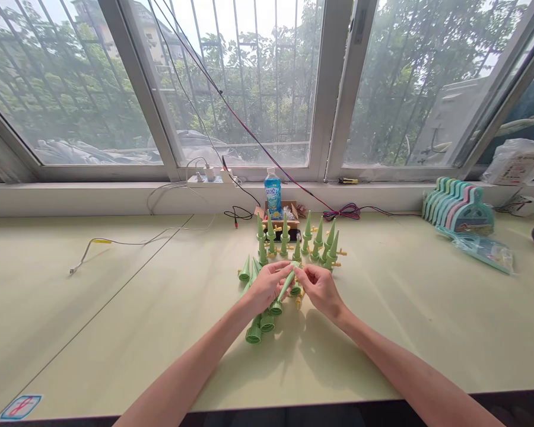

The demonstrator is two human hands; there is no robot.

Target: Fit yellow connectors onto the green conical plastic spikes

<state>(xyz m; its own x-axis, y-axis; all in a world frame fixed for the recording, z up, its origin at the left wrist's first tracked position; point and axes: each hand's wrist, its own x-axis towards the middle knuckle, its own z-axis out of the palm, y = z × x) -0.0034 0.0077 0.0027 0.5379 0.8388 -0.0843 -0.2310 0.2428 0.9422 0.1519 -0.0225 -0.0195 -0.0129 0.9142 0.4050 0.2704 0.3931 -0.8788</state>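
Note:
Between my two hands is a green plastic watering spike (pixel 286 284), slanting with its body towards me. My left hand (pixel 269 286) is closed around it from the left. The fingers of my right hand (pixel 319 289) pinch at its upper end. Under and beside my left hand lie several more green spikes with open threaded ends (pixel 253 333) facing me. A yellow valve piece (pixel 298 299) shows just below my hands. Beyond them, several green spikes with yellow valves (pixel 332 249) stand upright, points up. My palms hide part of the held spike.
Behind the spikes are a small cardboard box (pixel 289 224) and a blue bottle (pixel 273 194). Coiled wire (pixel 345 211) lies by the sill. A rack of pastel-coloured boards (pixel 460 204) and a plastic-wrapped packet (pixel 480 249) sit at the right. A bent metal rod with a cable (pixel 83 255) lies left.

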